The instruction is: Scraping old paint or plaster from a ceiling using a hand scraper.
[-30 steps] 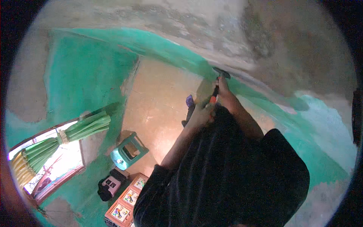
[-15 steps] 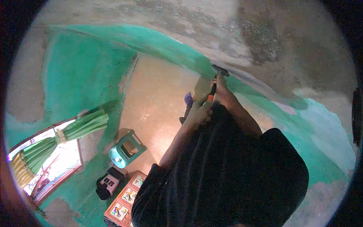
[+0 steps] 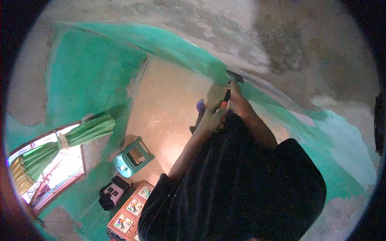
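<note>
The orange-banded handle of a hammer-like tool (image 3: 227, 95) is gripped by the curled left hand (image 3: 214, 117); its black shaft is closed upon by the right hand (image 3: 235, 92), just below the dark, bar-shaped head. The head is held close to a wall (image 3: 189, 52) of green paint and rough grey plaster; whether contact is made cannot be told. Smooth floor tiles (image 3: 161, 88) are partly covered by the dark shirt (image 3: 241, 180). A turquoise plastic stool (image 3: 123, 165) is seen leftward; a wooden cabinet (image 3: 130, 209) is cut off below.
</note>
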Available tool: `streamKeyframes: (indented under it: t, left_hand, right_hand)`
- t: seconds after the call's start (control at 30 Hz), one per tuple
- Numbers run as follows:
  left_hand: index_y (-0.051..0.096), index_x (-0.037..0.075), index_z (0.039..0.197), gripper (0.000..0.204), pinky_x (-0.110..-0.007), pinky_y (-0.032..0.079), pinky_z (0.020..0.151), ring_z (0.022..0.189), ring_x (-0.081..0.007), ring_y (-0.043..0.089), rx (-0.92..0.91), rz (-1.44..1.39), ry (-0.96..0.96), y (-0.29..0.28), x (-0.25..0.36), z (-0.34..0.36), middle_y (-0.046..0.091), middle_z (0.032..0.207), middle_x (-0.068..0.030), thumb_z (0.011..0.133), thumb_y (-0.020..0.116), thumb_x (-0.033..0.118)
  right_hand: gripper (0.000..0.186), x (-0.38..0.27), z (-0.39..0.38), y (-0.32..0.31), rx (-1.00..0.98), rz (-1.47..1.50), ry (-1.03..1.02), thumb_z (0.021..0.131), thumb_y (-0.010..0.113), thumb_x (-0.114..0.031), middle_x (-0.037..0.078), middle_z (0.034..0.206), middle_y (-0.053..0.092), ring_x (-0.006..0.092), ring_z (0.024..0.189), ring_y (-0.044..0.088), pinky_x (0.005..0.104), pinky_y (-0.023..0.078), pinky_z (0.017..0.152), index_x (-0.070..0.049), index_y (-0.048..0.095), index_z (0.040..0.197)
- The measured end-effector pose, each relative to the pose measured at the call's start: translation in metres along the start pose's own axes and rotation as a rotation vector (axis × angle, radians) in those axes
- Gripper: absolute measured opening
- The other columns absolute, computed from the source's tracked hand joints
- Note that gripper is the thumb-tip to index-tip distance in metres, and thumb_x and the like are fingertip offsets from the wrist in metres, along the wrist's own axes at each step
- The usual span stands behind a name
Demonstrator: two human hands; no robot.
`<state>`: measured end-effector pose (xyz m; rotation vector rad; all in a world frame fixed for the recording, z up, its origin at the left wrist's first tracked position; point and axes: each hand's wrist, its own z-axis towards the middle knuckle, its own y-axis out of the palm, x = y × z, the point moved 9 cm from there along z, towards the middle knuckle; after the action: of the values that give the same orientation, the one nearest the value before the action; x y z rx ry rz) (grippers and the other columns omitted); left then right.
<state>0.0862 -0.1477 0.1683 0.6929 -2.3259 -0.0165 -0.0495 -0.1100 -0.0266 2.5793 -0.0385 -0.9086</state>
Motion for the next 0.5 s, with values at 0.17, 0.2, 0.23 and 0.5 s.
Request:
streamKeyframes:
  t: [0.17, 0.2, 0.23, 0.5]
  left_hand:
    - [0.049, 0.009, 0.110, 0.038, -0.020, 0.027, 0.037, 0.045, -0.0054, 0.038, -0.017, -0.048, -0.047, -0.002, 0.009, -0.019, 0.042, 0.057, 0.0033, 0.083, 0.047, 0.036]
    - [0.050, 0.009, 0.110, 0.040, -0.020, 0.027, 0.039, 0.047, -0.0052, 0.038, 0.004, 0.023, -0.032, -0.004, 0.009, -0.017, 0.042, 0.057, 0.0032, 0.082, 0.048, 0.037]
    - [0.050, 0.008, 0.110, 0.041, -0.020, 0.027, 0.040, 0.048, -0.0050, 0.038, 0.026, 0.093, -0.017, -0.007, 0.010, -0.015, 0.042, 0.057, 0.0031, 0.082, 0.048, 0.038]
    - [0.051, 0.006, 0.084, 0.034, -0.020, 0.026, 0.042, 0.050, -0.0056, 0.037, 0.056, 0.074, 0.040, -0.012, 0.008, -0.002, 0.042, 0.058, 0.0027, 0.080, 0.050, 0.040]
  right_hand:
    - [0.039, 0.000, -0.007, 0.011, -0.022, 0.133, 0.059, 0.084, 0.036, -0.045, 0.004, 0.071, 0.048, 0.0153, 0.055, 0.046, 0.0326, 0.040, 0.050, -0.007, 0.043, 0.089]
    - [0.038, 0.000, -0.013, 0.011, 0.046, 0.082, 0.079, 0.084, 0.035, -0.045, 0.004, 0.070, 0.048, 0.0149, 0.054, 0.045, 0.0318, 0.040, 0.049, -0.008, 0.043, 0.088]
    - [0.038, -0.003, -0.015, 0.016, 0.040, 0.075, 0.081, 0.084, 0.035, -0.045, 0.004, 0.070, 0.048, 0.0149, 0.054, 0.045, 0.0318, 0.040, 0.049, -0.008, 0.043, 0.088]
    - [0.040, 0.012, 0.001, 0.015, -0.040, 0.227, 0.118, 0.083, 0.035, -0.048, 0.004, 0.062, 0.046, 0.0148, 0.046, 0.042, 0.0302, 0.039, 0.044, -0.010, 0.046, 0.080]
